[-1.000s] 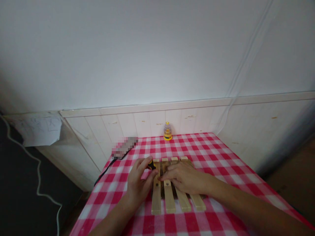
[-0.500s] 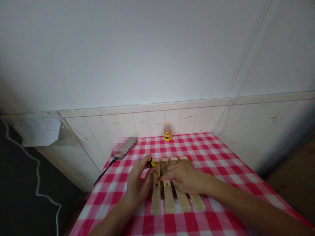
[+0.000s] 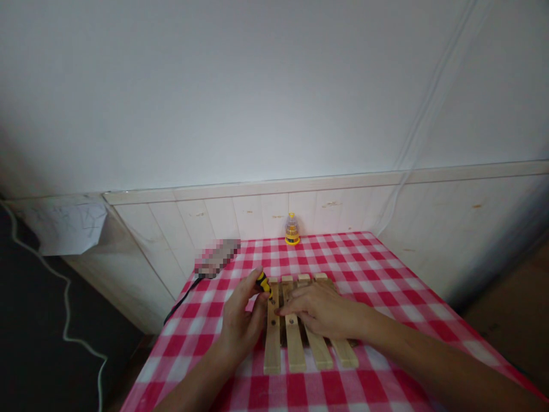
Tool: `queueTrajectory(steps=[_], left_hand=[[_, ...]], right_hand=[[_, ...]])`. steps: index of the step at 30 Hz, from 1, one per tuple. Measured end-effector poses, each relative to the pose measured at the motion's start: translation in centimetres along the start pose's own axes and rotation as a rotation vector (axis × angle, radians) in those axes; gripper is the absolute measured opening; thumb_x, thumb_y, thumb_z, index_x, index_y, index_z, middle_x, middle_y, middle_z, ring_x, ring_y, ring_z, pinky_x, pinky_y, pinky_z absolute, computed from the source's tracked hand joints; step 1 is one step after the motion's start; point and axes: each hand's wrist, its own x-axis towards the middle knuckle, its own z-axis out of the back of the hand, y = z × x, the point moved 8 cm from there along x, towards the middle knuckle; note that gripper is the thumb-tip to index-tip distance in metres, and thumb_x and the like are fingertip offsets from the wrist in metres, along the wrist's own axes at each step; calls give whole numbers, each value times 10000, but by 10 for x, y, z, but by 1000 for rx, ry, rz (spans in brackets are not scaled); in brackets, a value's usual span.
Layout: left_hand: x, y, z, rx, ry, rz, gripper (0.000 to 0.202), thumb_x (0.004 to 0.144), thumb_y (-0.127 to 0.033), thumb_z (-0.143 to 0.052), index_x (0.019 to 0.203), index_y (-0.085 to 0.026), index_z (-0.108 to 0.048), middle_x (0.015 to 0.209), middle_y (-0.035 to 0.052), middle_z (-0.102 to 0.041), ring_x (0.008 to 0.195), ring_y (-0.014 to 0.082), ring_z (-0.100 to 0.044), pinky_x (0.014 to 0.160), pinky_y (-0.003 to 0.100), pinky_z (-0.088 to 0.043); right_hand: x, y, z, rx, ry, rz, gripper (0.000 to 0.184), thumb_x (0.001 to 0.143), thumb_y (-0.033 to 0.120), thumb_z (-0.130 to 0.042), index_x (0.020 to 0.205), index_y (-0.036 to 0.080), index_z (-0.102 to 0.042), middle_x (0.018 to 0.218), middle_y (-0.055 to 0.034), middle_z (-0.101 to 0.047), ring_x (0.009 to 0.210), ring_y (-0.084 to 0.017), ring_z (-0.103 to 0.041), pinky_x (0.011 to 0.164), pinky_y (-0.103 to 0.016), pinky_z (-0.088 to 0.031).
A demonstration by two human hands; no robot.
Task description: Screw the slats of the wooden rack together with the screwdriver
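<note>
My left hand (image 3: 243,312) is closed around a short yellow-and-black screwdriver (image 3: 265,284), which leans with its lower end at a screw on the leftmost wooden slat (image 3: 272,343). Several pale slats lie side by side over darker wood underneath. Dark screw heads (image 3: 291,321) show on the two left slats. My right hand (image 3: 319,309) rests across the other slats, fingers stretched toward the left and lying on the wood. The palm covers the middle of the right-hand slats.
A red-and-white checked cloth (image 3: 369,269) covers the table. At the back, by the wall, stands a clear-and-yellow bit holder (image 3: 292,230). A blurred-out object (image 3: 218,258) with a black cord lies at the back left. The panelled wall (image 3: 246,217) borders the table's far edge.
The fingers of my left hand have shifted slightly on the screwdriver, and more of its yellow handle shows. My right hand and the slats stay in place.
</note>
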Motion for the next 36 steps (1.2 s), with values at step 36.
queueTrajectory(steps=[36], left_hand=[[1, -3, 4, 36, -33, 4, 390, 1031, -239, -622, 1421, -237, -610, 1151, 95, -785, 937, 196, -789, 826, 302, -668]], right_hand=[[0, 2, 0, 16, 24, -1, 447, 992, 103, -477, 1174, 302, -834, 1198, -45, -829, 1117, -219, -754, 960, -344, -532]])
